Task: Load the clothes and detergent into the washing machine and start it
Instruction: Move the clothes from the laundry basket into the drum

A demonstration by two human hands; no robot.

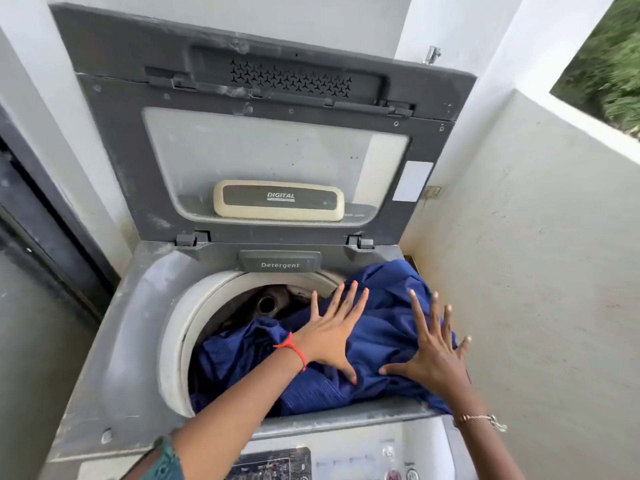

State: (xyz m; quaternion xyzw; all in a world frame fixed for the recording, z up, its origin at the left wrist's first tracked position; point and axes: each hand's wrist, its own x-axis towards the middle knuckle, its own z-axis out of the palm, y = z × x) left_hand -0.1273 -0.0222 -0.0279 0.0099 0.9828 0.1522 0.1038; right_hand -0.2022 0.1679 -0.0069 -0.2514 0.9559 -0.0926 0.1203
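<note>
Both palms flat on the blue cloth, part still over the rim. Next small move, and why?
Probably press the blue cloth down and left into the drum: its right side still bulges over the rim, while the left hand and right hand lie spread on it.

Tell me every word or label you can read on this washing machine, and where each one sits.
"DIGITAL": on the cream-edged badge on the raised lid; the small line beneath it is too blurred to read.
"Detergent": on the grey drawer front at the back of the tub opening.
Small print at the lid window's lower right corner: unreadable.
Control panel markings at the front: too blurred to read.
White sticker on the lid: looks blank.
</note>
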